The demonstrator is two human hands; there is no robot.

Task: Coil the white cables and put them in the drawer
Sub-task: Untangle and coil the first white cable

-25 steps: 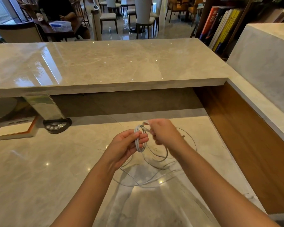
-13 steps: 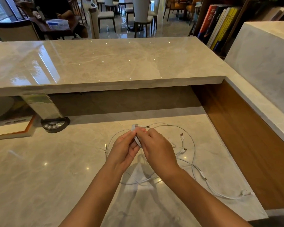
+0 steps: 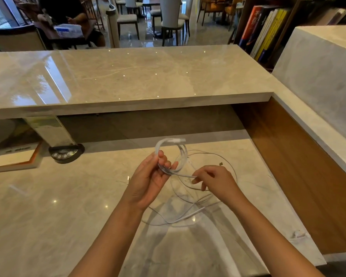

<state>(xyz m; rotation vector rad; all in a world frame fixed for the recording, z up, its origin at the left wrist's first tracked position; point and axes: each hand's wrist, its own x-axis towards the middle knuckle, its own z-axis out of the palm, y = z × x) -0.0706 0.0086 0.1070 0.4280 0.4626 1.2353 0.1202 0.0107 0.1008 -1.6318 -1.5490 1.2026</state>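
Hands: 2 | left (image 3: 148, 180) grips 1 coil (image 3: 173, 150) | right (image 3: 214, 180) pinches cable tail (image 3: 185, 175)

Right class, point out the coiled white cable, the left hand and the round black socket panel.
coiled white cable (image 3: 181, 150): head view, right side of loop.
left hand (image 3: 148, 182): head view, palm.
round black socket panel (image 3: 65, 153): head view, its button face.

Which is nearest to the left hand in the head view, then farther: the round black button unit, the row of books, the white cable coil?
1. white cable coil, held in the left hand
2. round black button unit, left
3. row of books, far right
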